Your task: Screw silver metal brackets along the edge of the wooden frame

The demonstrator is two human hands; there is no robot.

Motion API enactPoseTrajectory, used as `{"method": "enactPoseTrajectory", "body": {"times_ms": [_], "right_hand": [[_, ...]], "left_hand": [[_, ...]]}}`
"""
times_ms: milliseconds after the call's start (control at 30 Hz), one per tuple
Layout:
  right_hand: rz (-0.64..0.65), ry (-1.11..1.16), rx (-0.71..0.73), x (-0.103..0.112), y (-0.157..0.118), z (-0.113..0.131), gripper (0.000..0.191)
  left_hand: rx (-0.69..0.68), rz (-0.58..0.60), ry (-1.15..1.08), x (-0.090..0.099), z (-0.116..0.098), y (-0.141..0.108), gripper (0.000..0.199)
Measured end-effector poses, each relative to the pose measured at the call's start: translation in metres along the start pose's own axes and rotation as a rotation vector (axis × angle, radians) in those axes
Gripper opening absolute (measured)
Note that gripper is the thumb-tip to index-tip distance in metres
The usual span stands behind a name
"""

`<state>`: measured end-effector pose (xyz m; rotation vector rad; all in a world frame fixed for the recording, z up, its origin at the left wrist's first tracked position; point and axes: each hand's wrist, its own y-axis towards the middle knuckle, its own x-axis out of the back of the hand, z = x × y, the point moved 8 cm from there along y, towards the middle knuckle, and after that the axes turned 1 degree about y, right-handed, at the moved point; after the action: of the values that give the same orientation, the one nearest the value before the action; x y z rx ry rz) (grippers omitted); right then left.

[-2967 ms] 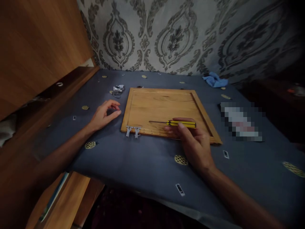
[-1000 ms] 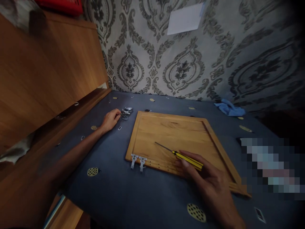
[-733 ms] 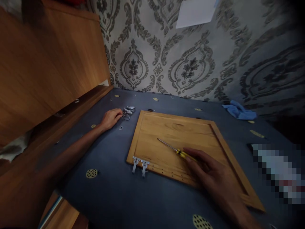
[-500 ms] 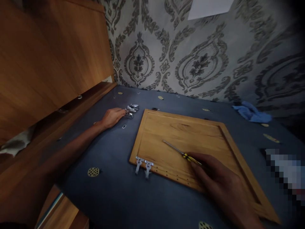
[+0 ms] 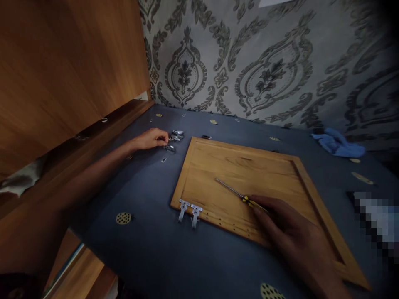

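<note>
Screwdriver (image 5: 245,199) sits in my right hand (image 5: 296,236), fingers closed around the yellow-and-black handle, most of which they hide. Shaft points away and to my left, over the wooden panel (image 5: 227,162); can't tell from this angle whether the tip touches the wood. Panel lies flat on the cloth-covered desk (image 5: 140,253) in front of me, raised border visible along the right side. Two metal hinges (image 5: 183,210) sit side by side at its near-left corner, arms sticking out past the near edge. Small dark holes (image 5: 234,224) run along that edge, between the hinges and my right hand. Left hand (image 5: 151,139) is stretched out beyond the panel's left side, fingers curled, fingertips at a small pile of loose metal parts (image 5: 177,135). Can't tell if they're gripping one or just touching. Pile is on the desk near the panel's far-left corner, clear of the wood. Blue cloth (image 5: 338,143) lies crumpled past the far-right corner, by the patterned wall (image 5: 224,54). Pixelated item (image 5: 378,220) is on the right, apart from the panel. Wooden cabinet (image 5: 84,54) stands along my left.
</note>
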<state>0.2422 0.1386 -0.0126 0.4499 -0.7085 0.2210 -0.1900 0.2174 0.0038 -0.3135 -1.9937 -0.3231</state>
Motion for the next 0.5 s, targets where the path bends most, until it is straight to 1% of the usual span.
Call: {"method": "enactPoseTrajectory", "body": {"times_ms": [100, 233, 333, 500], "right_hand": [[-0.002, -0.002, 0.007, 0.000, -0.001, 0.000, 0.035], [-0.005, 0.002, 0.011, 0.001, -0.001, 0.001, 0.035], [-0.004, 0.006, 0.012, 0.002, -0.001, 0.001, 0.035], [0.012, 0.016, 0.014, 0.002, -0.001, 0.001, 0.033]], "left_hand": [[-0.006, 0.055, -0.038, -0.002, 0.003, -0.001, 0.028], [-0.007, 0.066, -0.078, -0.005, 0.004, -0.011, 0.028], [-0.002, 0.040, -0.104, -0.005, 0.004, -0.019, 0.028], [0.020, -0.040, -0.145, -0.003, -0.001, -0.029, 0.033]]}}
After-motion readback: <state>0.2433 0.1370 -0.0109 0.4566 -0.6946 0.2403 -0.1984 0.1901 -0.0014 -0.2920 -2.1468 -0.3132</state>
